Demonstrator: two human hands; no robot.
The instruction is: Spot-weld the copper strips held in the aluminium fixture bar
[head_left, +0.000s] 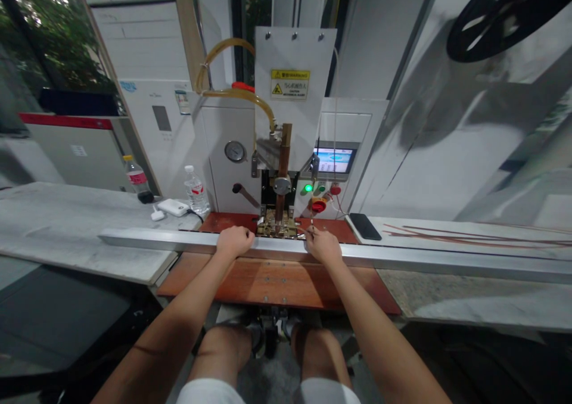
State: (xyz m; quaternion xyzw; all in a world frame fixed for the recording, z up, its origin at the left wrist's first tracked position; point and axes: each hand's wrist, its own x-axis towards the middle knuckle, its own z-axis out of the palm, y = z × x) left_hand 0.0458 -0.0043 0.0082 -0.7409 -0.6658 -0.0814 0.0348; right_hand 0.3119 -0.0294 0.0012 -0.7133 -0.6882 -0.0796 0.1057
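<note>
A long silver metal bar (281,248) lies crosswise over the reddish-brown work board (277,282), in front of a spot-welding-like machine (292,112). My left hand (235,241) is closed over the bar, its fingers curled at the far side, left of the brass-coloured fixture (277,222). On the other side of the fixture, my right hand (322,245) rests against the bar with its fingers pinched round a thin copper-coloured rod (302,232) that points towards the fixture. A copper-coloured upright post (281,198) comes down onto the fixture. My fingertips are partly hidden.
Several thin copper-coloured rods (465,236) and a black phone (364,226) lie on the right-hand table. To the left stand a clear water bottle (195,190), a dark cola bottle (138,179) and a white power bank (173,207). A lit control screen (334,159) sits behind my right hand.
</note>
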